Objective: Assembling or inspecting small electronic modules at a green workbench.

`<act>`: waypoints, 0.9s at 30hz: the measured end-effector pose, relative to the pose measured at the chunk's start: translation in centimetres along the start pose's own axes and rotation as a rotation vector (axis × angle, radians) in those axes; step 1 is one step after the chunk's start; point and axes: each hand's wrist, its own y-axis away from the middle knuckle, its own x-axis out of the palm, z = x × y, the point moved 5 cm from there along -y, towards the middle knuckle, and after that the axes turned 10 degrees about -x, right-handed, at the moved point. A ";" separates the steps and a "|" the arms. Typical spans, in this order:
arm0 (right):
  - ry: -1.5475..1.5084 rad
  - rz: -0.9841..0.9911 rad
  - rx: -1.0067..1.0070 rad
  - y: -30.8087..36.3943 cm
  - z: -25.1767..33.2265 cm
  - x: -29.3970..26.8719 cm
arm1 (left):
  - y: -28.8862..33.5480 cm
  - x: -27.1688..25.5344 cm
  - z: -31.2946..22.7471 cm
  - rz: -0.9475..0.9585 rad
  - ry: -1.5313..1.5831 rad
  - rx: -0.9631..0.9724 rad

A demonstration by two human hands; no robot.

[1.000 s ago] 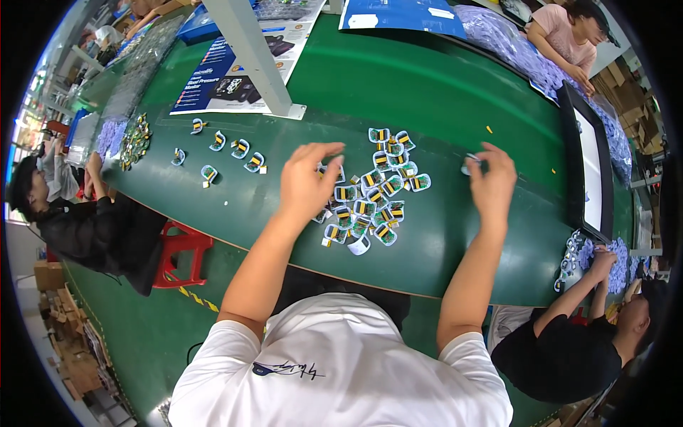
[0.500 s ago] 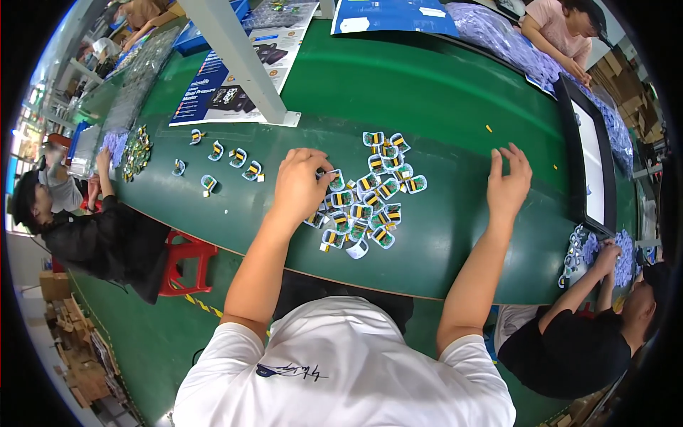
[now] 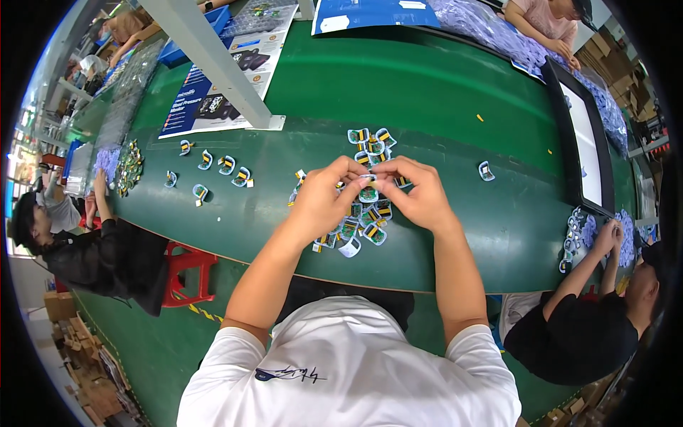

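Observation:
My left hand (image 3: pixel 321 196) and my right hand (image 3: pixel 421 193) meet over the middle of the green table. Thumbs and fingertips of both pinch one small electronic module (image 3: pixel 368 182), a pale plastic shell with a green circuit board; the fingers partly cover it. Beneath and around them spreads a pile of similar modules (image 3: pixel 348 228), showing black-and-yellow parts and green boards. A single module (image 3: pixel 486 171) lies apart to the right of my right hand. Left of my left hand, several more modules (image 3: pixel 226 165) are scattered on the table.
A grey metal post (image 3: pixel 213 64) rises from the table at the far left, its foot beside a printed poster (image 3: pixel 192 107). A black-framed light panel (image 3: pixel 585 142) stands at the right. Co-workers sit left and right; a red stool (image 3: pixel 191 274) is at left.
My right hand has come left from the table's right side to join my left hand, which moved right. Both now pinch a module. A lone module now shows at the right.

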 end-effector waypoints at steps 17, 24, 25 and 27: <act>0.353 -0.152 -0.346 -0.1 2.4 -0.4 | 0.3 1.8 2.3 0.097 0.393 -0.203; 0.201 -0.021 -0.398 -0.4 3.5 0.9 | 0.7 0.6 0.7 -0.079 -0.057 0.018; 0.200 -0.020 -0.397 -0.5 3.5 0.8 | 0.7 0.4 0.6 -0.079 -0.057 0.016; 0.027 0.014 -0.491 -0.5 3.7 0.8 | 0.8 -0.2 0.6 -0.158 -0.125 -0.003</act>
